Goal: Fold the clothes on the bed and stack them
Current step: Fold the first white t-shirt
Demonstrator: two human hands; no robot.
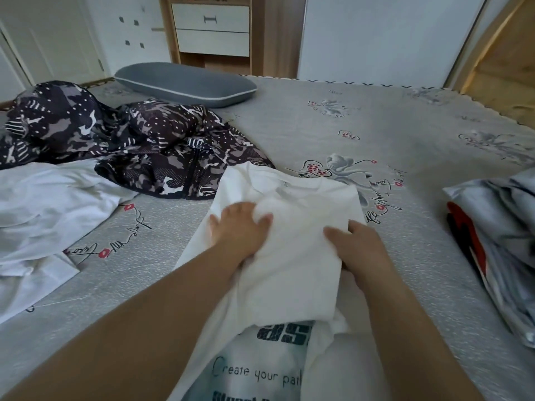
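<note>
A white T-shirt [292, 256] with dark printed lettering lies partly folded on the grey bed [390, 134] in front of me. My left hand [238, 227] presses flat on its upper part, fingers spread. My right hand [359, 250] holds the shirt's right folded edge, thumb on top and fingers tucked beneath the fabric. A dark camouflage-patterned jacket [139, 140] lies crumpled at the back left. More white clothing [43, 215] is spread along the left side.
A grey pillow [185, 82] lies at the far end of the bed. A bundle of grey, red and black fabric [498, 241] sits at the right edge. A wooden drawer unit [212, 30] stands beyond the bed.
</note>
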